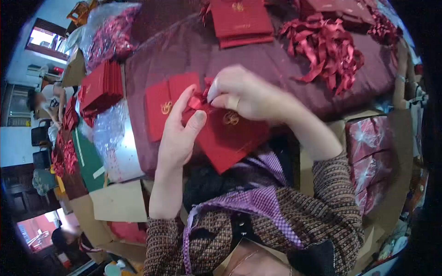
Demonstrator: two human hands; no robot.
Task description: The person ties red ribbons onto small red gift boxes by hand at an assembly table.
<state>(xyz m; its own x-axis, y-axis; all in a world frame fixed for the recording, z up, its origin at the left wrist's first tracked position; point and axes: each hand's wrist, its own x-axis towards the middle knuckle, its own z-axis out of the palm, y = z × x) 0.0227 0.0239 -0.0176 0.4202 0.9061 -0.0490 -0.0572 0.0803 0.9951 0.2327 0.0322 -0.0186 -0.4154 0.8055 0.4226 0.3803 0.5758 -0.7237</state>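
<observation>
A red paper gift bag point(235, 142) with a gold emblem lies tilted at the table's near edge, close to my lap. At its top edge is a shiny red ribbon point(196, 102). My left hand point(178, 131) has the ribbon between its thumb and forefinger. Slightly blurred, my right hand point(241, 94) pinches at the ribbon from the other side, fingers curled together over the bag's top. Its fingers partly hide the ribbon there. Beneath and left of my hands lie flat red bags point(157, 103) with the same gold emblem.
Loose red ribbons point(322, 48) are heaped at the back right, beside stacked red bags point(241, 23). More bags point(102, 87) stand at the left. A carton of plastic-wrapped red packs point(370, 152) is on my right, an open carton point(117, 202) lower left. Other people sit far left.
</observation>
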